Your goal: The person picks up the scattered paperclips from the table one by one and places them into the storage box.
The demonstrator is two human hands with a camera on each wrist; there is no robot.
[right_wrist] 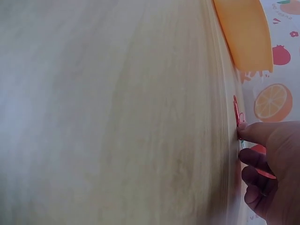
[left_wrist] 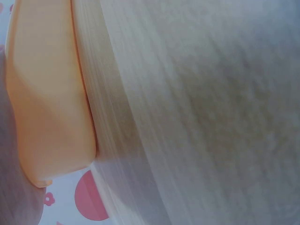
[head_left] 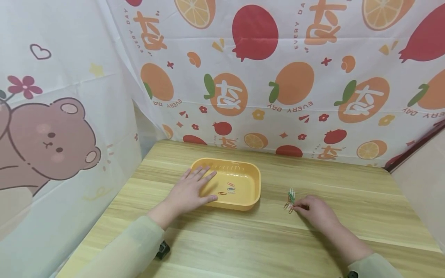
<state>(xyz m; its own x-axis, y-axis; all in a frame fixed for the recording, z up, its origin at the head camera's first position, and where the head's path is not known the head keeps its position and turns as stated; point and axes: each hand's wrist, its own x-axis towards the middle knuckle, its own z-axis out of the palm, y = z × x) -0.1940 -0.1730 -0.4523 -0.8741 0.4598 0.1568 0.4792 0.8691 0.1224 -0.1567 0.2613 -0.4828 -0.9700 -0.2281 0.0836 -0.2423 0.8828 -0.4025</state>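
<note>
A yellow plastic tray (head_left: 248, 187) sits on the table with several paper clips (head_left: 231, 189) on its floor. My left hand (head_left: 187, 193) lies over the tray's left side, fingers spread across the rim. To the right of the tray is a small pile of paper clips (head_left: 291, 196) in green, white, red and orange. At the pile's near edge, my right hand (head_left: 318, 214) pinches a paper clip between thumb and forefinger; the fingertips partly hide it. The right wrist view shows a red paper clip (right_wrist: 236, 110) beside the thumb, with the other fingers curled.
The wood-grain table (head_left: 222, 239) runs back to a fruit-print cloth (head_left: 257, 85). A bear-print cloth (head_left: 52, 135) hangs along the left. The tray's outer wall (left_wrist: 51, 103) fills the left of the left wrist view.
</note>
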